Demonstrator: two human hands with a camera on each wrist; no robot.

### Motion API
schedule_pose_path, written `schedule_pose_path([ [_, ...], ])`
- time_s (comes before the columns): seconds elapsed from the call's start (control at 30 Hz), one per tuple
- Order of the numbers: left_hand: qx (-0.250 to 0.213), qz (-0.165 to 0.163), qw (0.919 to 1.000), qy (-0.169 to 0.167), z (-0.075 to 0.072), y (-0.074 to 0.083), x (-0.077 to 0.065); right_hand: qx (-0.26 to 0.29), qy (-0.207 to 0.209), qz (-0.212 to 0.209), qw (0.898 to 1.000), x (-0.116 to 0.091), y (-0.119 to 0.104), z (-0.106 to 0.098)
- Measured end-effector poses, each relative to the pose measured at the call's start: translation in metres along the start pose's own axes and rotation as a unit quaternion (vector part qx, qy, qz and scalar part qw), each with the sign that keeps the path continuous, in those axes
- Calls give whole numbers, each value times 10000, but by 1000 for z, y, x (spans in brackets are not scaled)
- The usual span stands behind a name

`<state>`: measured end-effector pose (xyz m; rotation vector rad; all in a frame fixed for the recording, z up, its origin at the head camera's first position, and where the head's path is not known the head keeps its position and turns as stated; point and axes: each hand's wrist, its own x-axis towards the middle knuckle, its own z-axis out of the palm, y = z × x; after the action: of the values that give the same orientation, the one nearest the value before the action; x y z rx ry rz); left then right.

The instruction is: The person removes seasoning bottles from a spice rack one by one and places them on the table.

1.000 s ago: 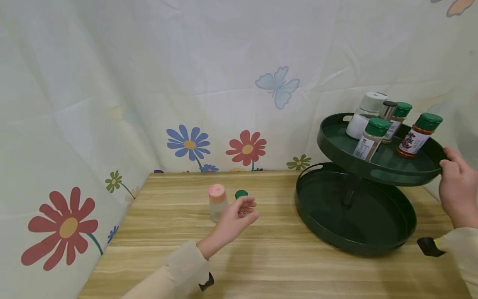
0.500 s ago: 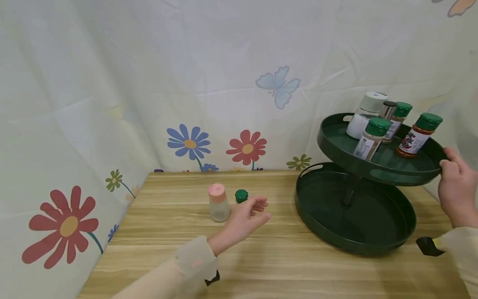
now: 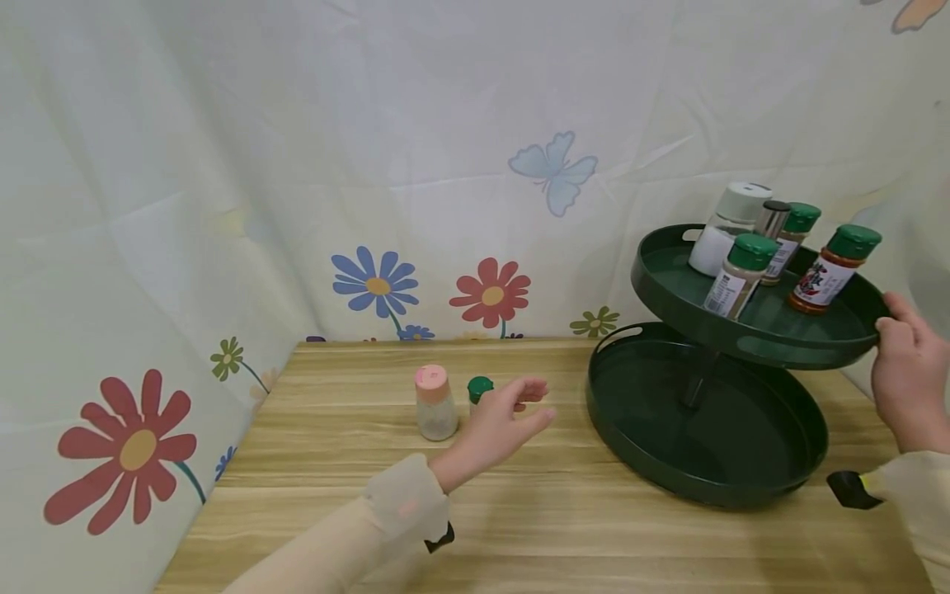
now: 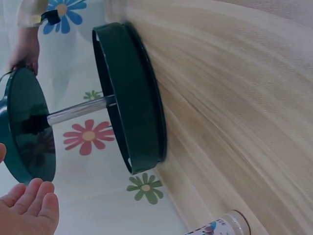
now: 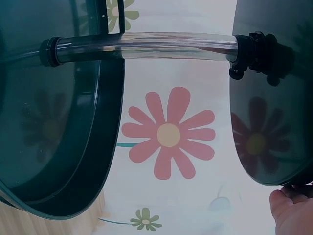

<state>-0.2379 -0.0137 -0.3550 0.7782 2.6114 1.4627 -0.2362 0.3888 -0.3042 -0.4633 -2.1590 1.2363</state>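
My left hand (image 3: 497,429) is over the table with fingers extended and thumb apart, nothing between them. Just behind it stands a small green-capped jar (image 3: 480,388), its lower part hidden by the hand; a pink-capped glass shaker (image 3: 435,408) is left of it. On the right, my right hand (image 3: 909,379) grips the rim of the upper tray of a dark green two-tier stand, thumb on the rim. The left wrist view shows the left palm (image 4: 32,213) below the upper tray (image 4: 32,142). In the right wrist view, the right fingers (image 5: 281,205) meet the tray's edge.
On the upper tray stand a white-capped shaker (image 3: 723,243), a dark-capped bottle (image 3: 773,216) and several green-capped spice jars (image 3: 731,289). The lower tray (image 3: 712,445) rests on the wooden table (image 3: 334,478), joined by a clear post (image 5: 176,45). A flowered curtain (image 3: 416,190) hangs behind.
My left hand has moved right, away from the pink-capped shaker, which now shows fully, and its fingers have spread from the thumb. My right hand and the stand stay in place.
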Motion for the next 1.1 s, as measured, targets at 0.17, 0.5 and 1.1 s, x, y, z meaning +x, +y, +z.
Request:
schedule_pose_path([
  [0.17, -71, 101, 9999, -6, 1, 4, 5, -3, -26, -6, 10000, 0, 1, 0],
  [0.5, -101, 272, 9996, 16, 3, 14, 16, -1, -50, 32, 10000, 1, 2, 1],
  [1.1, 174, 373, 9991, -53, 6, 35, 30, 8, -59, 106, 9999, 0, 1, 1],
])
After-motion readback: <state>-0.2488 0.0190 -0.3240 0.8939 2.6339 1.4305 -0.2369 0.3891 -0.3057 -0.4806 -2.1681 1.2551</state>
